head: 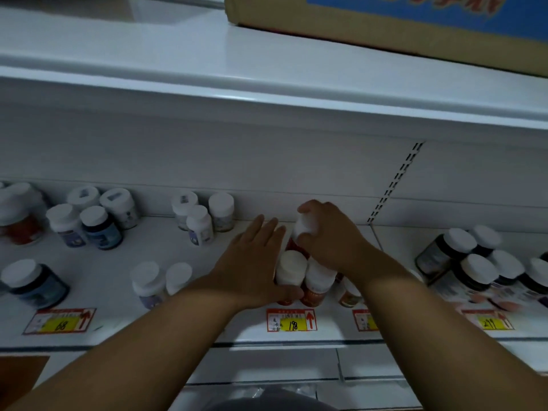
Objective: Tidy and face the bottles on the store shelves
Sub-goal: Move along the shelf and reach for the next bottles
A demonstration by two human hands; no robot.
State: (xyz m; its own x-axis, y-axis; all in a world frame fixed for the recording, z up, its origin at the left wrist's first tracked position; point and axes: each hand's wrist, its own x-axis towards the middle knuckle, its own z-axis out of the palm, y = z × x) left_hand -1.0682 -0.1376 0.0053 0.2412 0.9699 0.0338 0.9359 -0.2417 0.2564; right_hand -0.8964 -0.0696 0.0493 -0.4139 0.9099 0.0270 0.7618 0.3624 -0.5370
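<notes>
- So the red bottles [316, 287] sit in a tight little cluster mid-shelf, right behind the price tag reading 198 [292, 320]. White round caps, glossy red-orange labels.
- Right hand [327, 237] is curled round the back bottle [305, 225] of that cluster, fingers wrapped over its white cap.
- Left hand [252, 262] lies flat, fingers straight, pressed against the left side of the front bottle [290, 269], thumb tucked low by its base.
- Both forearms cover a fair bit of the shelf [243, 330] front, and one more small bottle [350, 293] peeks out under the right wrist.
- To the left: loose groups of white-capped jars [201, 218], some with blue labels [100, 228], well apart from the cluster.
- To the right: dark jars [474, 268] with white lids packed close.
- Shelf is smooth white metal; a cardboard box [385, 22] sits on the shelf above.
</notes>
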